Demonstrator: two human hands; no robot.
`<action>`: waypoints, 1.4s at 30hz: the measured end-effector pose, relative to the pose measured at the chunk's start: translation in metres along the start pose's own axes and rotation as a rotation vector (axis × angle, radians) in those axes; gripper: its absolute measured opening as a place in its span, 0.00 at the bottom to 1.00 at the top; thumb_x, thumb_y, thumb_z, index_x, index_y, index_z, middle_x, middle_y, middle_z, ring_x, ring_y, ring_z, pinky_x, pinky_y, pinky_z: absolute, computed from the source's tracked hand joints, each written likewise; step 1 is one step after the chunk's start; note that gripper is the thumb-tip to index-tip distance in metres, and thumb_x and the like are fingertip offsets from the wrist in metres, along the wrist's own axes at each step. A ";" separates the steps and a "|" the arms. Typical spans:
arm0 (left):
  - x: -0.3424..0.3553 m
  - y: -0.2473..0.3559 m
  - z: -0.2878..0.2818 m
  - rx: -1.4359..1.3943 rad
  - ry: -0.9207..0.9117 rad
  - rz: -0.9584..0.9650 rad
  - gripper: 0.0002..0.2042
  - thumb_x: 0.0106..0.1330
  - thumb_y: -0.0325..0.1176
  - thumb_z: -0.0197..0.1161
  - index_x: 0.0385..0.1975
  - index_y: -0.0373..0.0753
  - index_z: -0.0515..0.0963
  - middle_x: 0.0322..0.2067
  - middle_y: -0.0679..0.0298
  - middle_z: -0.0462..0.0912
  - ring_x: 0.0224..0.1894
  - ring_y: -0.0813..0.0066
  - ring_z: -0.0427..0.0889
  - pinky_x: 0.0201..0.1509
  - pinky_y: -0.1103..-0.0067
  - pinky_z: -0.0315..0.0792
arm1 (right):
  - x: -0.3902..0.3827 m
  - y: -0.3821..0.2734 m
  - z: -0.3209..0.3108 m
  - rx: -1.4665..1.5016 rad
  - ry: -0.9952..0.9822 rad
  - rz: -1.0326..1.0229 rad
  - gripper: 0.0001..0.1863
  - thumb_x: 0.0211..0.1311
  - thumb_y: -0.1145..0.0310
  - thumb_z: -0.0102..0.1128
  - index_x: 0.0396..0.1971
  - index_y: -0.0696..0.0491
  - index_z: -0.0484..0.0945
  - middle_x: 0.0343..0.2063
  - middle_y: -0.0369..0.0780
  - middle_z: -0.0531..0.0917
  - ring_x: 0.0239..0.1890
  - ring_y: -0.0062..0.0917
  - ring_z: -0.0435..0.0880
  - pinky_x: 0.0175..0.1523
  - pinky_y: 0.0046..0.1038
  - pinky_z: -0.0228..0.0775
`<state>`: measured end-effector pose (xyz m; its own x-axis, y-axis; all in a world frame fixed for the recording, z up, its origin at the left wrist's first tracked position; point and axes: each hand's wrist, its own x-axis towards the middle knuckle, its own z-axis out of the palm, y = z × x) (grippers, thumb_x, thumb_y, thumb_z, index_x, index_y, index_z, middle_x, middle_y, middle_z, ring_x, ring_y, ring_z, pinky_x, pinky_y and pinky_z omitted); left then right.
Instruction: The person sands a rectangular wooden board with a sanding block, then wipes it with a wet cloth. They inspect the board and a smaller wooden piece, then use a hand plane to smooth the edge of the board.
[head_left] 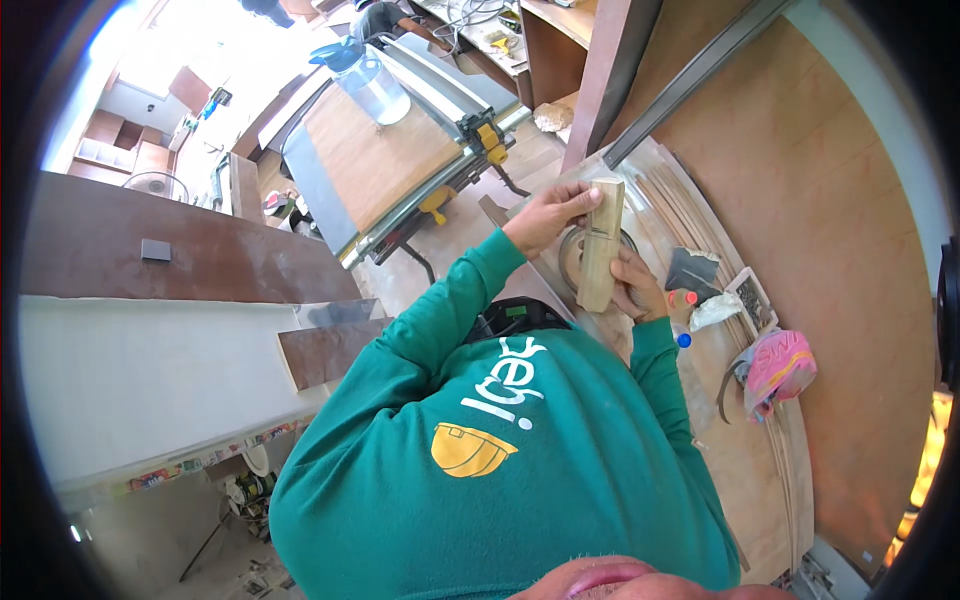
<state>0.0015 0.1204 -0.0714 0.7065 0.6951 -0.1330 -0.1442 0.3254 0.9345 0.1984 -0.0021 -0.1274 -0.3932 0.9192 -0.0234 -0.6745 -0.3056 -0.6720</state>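
Out in front of me I hold a short wooden block [599,255], pale brown, tilted slightly, with a dark line across it. My left hand [555,215] grips its upper part, thumb laid on the face near the end. Lower down, my right hand [638,284] is closed round the opposite side, some fingers hidden behind the wood. Behind the block, partly covered, is a round ring-like thing [572,258] whose kind I cannot make out. A stack of thin wooden sheets [755,470] lies beneath and to the right.
On the sheets lie a dark scraper-like plate [692,272], a crumpled white wrapper [715,311], a red-capped bottle [683,298] and a pink cap [781,367]. A folding workbench [375,150] bears a blue-lidded water jug [372,88]. A brown panel [170,240] stands left.
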 end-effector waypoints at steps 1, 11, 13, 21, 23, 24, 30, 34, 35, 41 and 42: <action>-0.004 0.000 -0.002 0.020 0.026 0.002 0.22 0.79 0.50 0.61 0.59 0.37 0.79 0.51 0.70 0.84 0.52 0.81 0.80 0.61 0.76 0.73 | 0.001 0.002 0.005 -0.017 0.063 0.017 0.39 0.72 0.51 0.66 0.71 0.63 0.66 0.58 0.45 0.82 0.60 0.29 0.83 0.63 0.32 0.79; -0.025 0.013 0.007 0.213 0.261 0.248 0.25 0.81 0.53 0.56 0.58 0.35 0.78 0.45 0.70 0.83 0.48 0.82 0.77 0.58 0.79 0.72 | 0.021 0.024 -0.017 -0.301 0.770 0.012 0.23 0.78 0.48 0.58 0.58 0.50 0.83 0.42 0.27 0.85 0.46 0.13 0.82 0.47 0.19 0.73; -0.029 0.021 0.010 0.261 0.275 0.295 0.25 0.81 0.53 0.56 0.58 0.34 0.78 0.44 0.70 0.82 0.49 0.81 0.77 0.58 0.79 0.72 | 0.015 0.024 -0.023 -0.399 0.797 -0.026 0.31 0.77 0.43 0.56 0.66 0.51 0.77 0.54 0.30 0.83 0.56 0.18 0.78 0.54 0.27 0.68; -0.032 0.003 0.015 0.243 0.332 0.344 0.17 0.81 0.42 0.60 0.54 0.32 0.76 0.47 0.62 0.81 0.50 0.75 0.77 0.57 0.75 0.73 | 0.033 0.023 0.038 -0.383 0.336 -0.215 0.44 0.77 0.30 0.43 0.76 0.52 0.65 0.72 0.41 0.71 0.75 0.28 0.64 0.72 0.46 0.57; -0.033 0.007 0.019 0.490 0.377 0.525 0.16 0.78 0.39 0.62 0.54 0.33 0.76 0.46 0.60 0.81 0.48 0.69 0.79 0.55 0.73 0.74 | 0.026 0.037 0.013 -0.570 0.654 -0.036 0.48 0.74 0.25 0.38 0.72 0.53 0.69 0.66 0.43 0.77 0.67 0.30 0.75 0.63 0.45 0.70; -0.036 0.014 0.020 0.721 0.388 0.654 0.16 0.76 0.38 0.64 0.55 0.34 0.77 0.46 0.59 0.81 0.47 0.65 0.80 0.53 0.71 0.74 | 0.022 0.038 0.003 -0.456 0.680 0.084 0.49 0.73 0.24 0.37 0.70 0.55 0.71 0.65 0.44 0.79 0.62 0.31 0.80 0.58 0.41 0.76; -0.050 0.018 0.033 1.506 -0.166 0.884 0.25 0.58 0.32 0.65 0.59 0.40 0.76 0.54 0.58 0.79 0.53 0.59 0.79 0.57 0.64 0.74 | 0.007 -0.005 0.058 0.270 0.172 0.091 0.35 0.79 0.36 0.46 0.59 0.55 0.76 0.47 0.43 0.86 0.41 0.32 0.89 0.43 0.37 0.87; -0.058 0.026 0.038 1.532 -0.313 0.888 0.27 0.59 0.37 0.65 0.62 0.41 0.75 0.58 0.59 0.77 0.58 0.60 0.78 0.64 0.66 0.71 | 0.001 0.011 0.009 0.187 0.358 0.147 0.26 0.78 0.51 0.57 0.65 0.52 0.73 0.48 0.42 0.85 0.44 0.35 0.89 0.38 0.37 0.88; -0.060 0.024 0.035 1.534 -0.281 0.886 0.27 0.60 0.37 0.67 0.62 0.40 0.75 0.59 0.59 0.77 0.59 0.60 0.77 0.65 0.66 0.71 | 0.001 0.011 0.006 0.218 0.290 0.140 0.25 0.78 0.52 0.57 0.65 0.52 0.73 0.47 0.42 0.85 0.45 0.35 0.89 0.38 0.38 0.88; -0.069 0.006 -0.015 1.324 0.854 0.609 0.36 0.63 0.42 0.74 0.68 0.34 0.68 0.60 0.52 0.74 0.64 0.50 0.73 0.71 0.62 0.67 | 0.005 0.004 0.030 0.333 0.106 0.108 0.27 0.74 0.56 0.64 0.68 0.49 0.71 0.39 0.37 0.84 0.40 0.26 0.87 0.34 0.36 0.85; -0.066 -0.002 -0.026 1.238 1.088 0.537 0.38 0.64 0.43 0.75 0.70 0.33 0.65 0.60 0.50 0.74 0.65 0.49 0.73 0.71 0.61 0.66 | 0.007 0.006 0.028 0.320 0.120 0.121 0.28 0.74 0.56 0.64 0.69 0.49 0.71 0.37 0.36 0.83 0.37 0.25 0.86 0.33 0.34 0.83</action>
<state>-0.0628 0.0910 -0.0730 -0.0656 0.8004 0.5958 0.7544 -0.3510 0.5547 0.1743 -0.0045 -0.1111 -0.4190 0.8882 -0.1885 -0.7962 -0.4592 -0.3939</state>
